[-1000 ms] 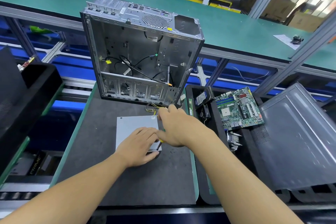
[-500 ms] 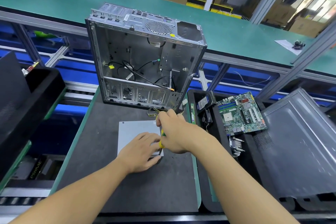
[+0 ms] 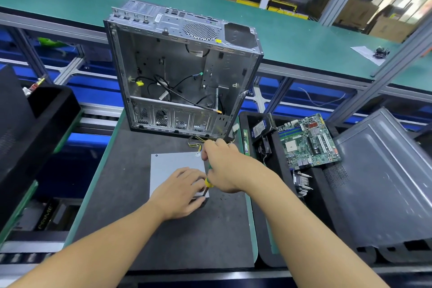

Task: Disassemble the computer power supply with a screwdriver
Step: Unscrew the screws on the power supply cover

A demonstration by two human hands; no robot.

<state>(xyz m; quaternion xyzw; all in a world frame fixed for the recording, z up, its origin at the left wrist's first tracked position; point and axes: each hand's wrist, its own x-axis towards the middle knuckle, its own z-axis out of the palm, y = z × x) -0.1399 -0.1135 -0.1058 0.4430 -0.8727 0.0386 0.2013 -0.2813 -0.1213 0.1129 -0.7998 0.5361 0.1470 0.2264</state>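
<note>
Head view. The power supply (image 3: 173, 168), a flat grey metal box, lies on the dark mat of the counter (image 3: 187, 241), just in front of the open computer case (image 3: 182, 72), which stands upright. Yellow and black wires (image 3: 195, 141) run from the box's far right corner toward the case. The left grip (image 3: 180, 194) rests palm down on the near right part of the box, fingers loose and closed round nothing. The right grip (image 3: 226, 168) is curled round the green and yellow handle of the screwdriver (image 3: 208, 181). The shaft slants down to the box's near right corner, just beside the left fingertips (image 3: 198, 201). Right of the counter, a motherboard (image 3: 308, 140) lies in a black tray (image 3: 278, 170), and a grey side panel (image 3: 385, 182) lies beyond it.
</note>
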